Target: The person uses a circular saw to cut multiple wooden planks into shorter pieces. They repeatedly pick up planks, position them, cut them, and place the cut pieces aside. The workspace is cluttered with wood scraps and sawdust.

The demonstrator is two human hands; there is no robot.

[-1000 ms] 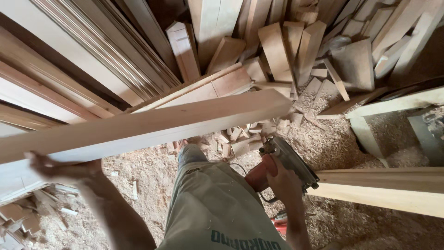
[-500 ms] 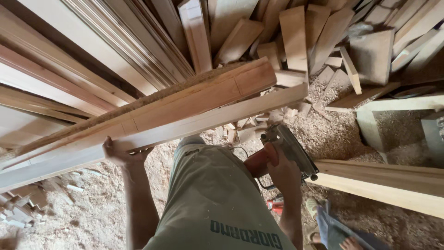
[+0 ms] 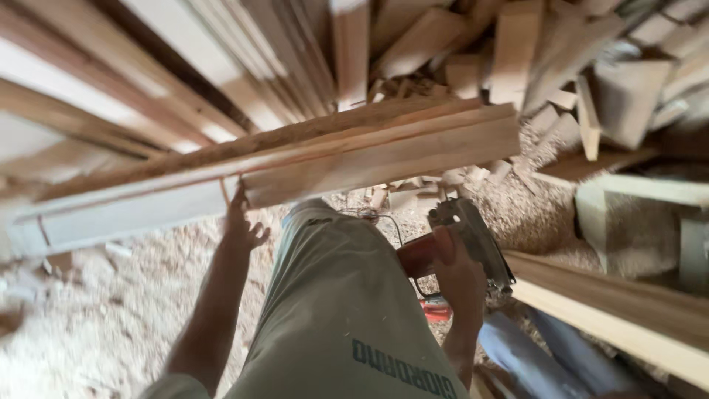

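Board steadied one-handed, saw held low.

Left hand (image 3: 240, 225), fingers spread, pressed against the board's (image 3: 384, 159) underside at a joint, gripping nothing. Right hand (image 3: 458, 277) was closed round the saw (image 3: 465, 240) handle, below the board's right end; blade blurred, probably still. Offcuts (image 3: 517, 66) piled beyond the board. Risk: board rested loosely on the stack, so a slip could drop it onto the saw arm.

Pale tan plank (image 3: 384, 159), red-handled grey saw (image 3: 450, 247), beige sawdust (image 3: 96, 318).
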